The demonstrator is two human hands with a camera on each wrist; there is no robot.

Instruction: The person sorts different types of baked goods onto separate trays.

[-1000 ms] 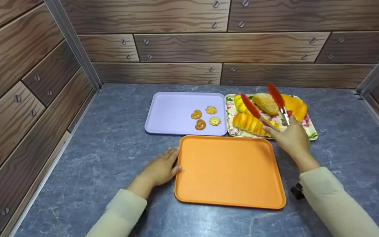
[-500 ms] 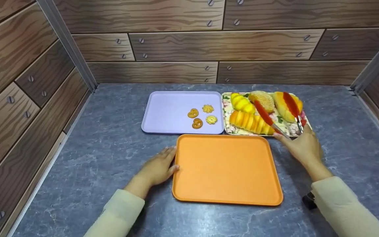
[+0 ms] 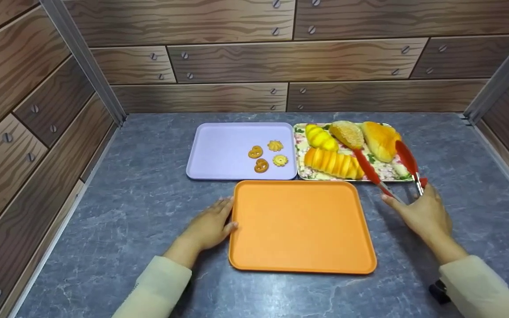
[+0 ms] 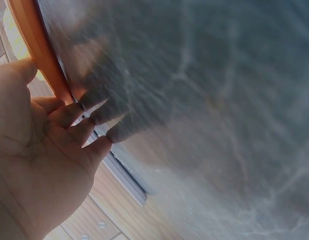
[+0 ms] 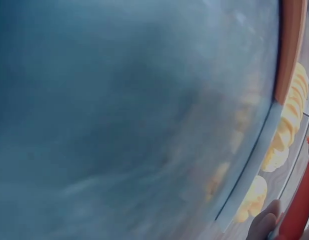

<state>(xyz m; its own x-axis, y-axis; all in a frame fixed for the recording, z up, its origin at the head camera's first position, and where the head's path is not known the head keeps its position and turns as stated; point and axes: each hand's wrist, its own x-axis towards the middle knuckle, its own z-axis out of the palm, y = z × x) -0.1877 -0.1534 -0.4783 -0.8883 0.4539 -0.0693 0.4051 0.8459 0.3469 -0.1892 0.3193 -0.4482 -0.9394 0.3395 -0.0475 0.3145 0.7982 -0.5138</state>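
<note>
My right hand (image 3: 427,215) grips a pair of tongs (image 3: 368,168) with red tips and metal arms, spread apart with nothing between them. Their tips hang over the near right part of a floral tray (image 3: 386,168). On that tray lie a yellow twisted roll (image 3: 320,138), a sesame bun (image 3: 347,134), a golden bread (image 3: 381,140) and a ridged loaf (image 3: 333,163). My left hand (image 3: 208,225) rests against the left rim of an orange tray (image 3: 301,229), fingers extended, thumb at the edge. In the right wrist view, part of the tongs (image 5: 297,212) shows beside my fingers.
A lilac tray (image 3: 221,150) stands left of the floral one, with two pretzels (image 3: 261,165) and two flower-shaped cookies (image 3: 280,160) on its right side. Wood-patterned walls (image 3: 232,62) enclose the grey marbled table (image 3: 148,176) at the back and sides.
My right hand has drawn the spread tongs back toward me and to the right, off the breads. The left hand stays at the orange tray. The head view has shifted slightly.
</note>
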